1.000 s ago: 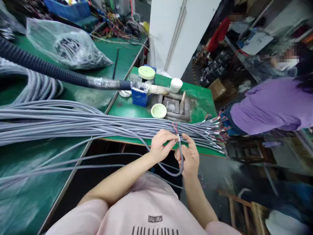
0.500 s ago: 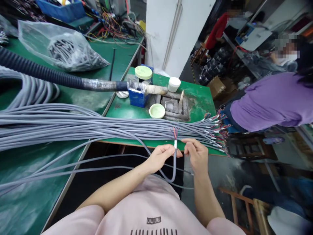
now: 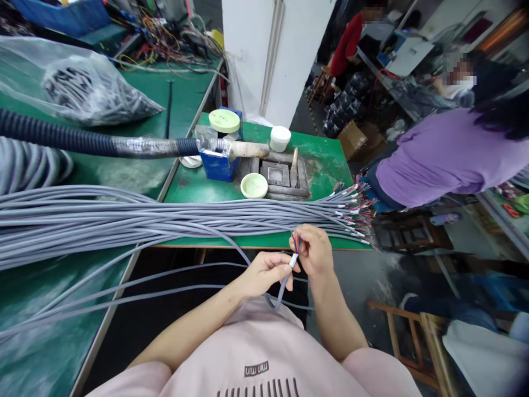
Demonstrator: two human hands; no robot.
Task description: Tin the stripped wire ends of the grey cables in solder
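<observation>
My left hand (image 3: 268,273) pinches a grey cable (image 3: 282,292) just under the white band (image 3: 293,259) near its end. Thin coloured wires (image 3: 295,241) fan out of that end, orange, red and dark ones among them. Closed around these wires are the fingers of my right hand (image 3: 316,248); its fingertips partly hide them. From my left hand the cable bends down in front of the pink shirt. Behind both hands lies a thick bundle of similar grey cables (image 3: 198,212), with stripped coloured ends (image 3: 363,212) at the right.
Beyond the bundle stand a solder pot (image 3: 276,174), a pale green dish (image 3: 254,186), a white tub (image 3: 280,138) and a blue box (image 3: 219,165) under a ribbed hose (image 3: 144,146). A bag of parts (image 3: 91,91) lies left. A person in purple (image 3: 446,157) is at the right.
My right hand has moved left and closed on the coloured wires. The cable end now tilts to the right and sits slightly lower. The view has shifted rightward.
</observation>
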